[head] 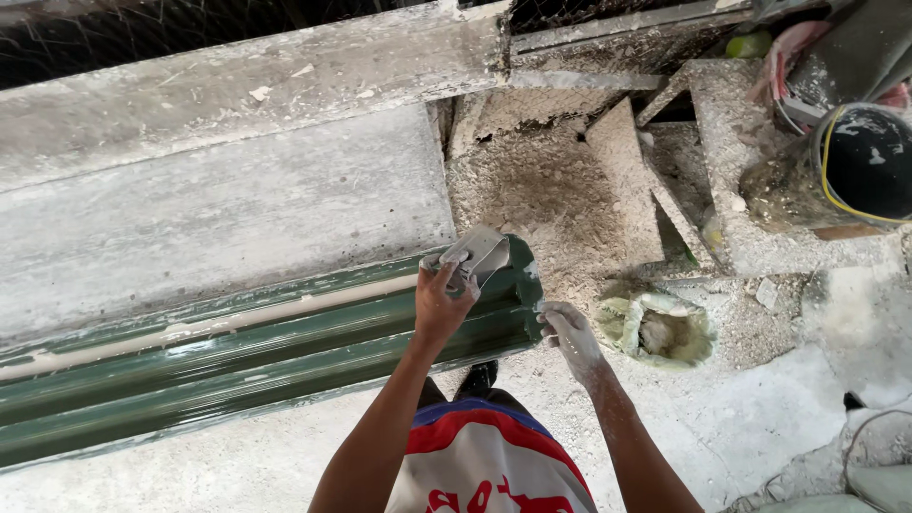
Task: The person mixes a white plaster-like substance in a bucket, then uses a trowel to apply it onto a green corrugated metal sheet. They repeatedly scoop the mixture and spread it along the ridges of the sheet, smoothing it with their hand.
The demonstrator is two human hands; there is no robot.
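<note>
The left hand [443, 302] is closed on a folded grey sheet [472, 254], fingers curled over its lower edge, and presses it down on the top of the green moulding [237, 356] right at that piece's right end. The right hand [568, 334], whitened with dust, lies just beside that end; its fingers are drawn together and touch the end face, pinching nothing that can be made out. The moulding is long and ribbed, glossy with wet-looking dark green, and a pale strip runs along its upper groove; it stretches from the hands away to the left edge of the view, lying along the front edge of a dusty grey slab [218, 214]. Behind the slab a pale beam [247, 81] runs the same way, with wire mesh [114, 38] above it. To the right of the moulding's end the ground opens into a dusty, rubble-strewn patch [560, 190] with a flat wedge of board lying on it. Near the right hand, on the floor, sits a crumpled bag [660, 328] of pale powder, mouth open. Farther right, well apart from the hands, a dark bucket [860, 161] with a yellow rim stands by the upper right corner. The floor [741, 427] below the hands is pale, dusted concrete, open toward the lower right.
</note>
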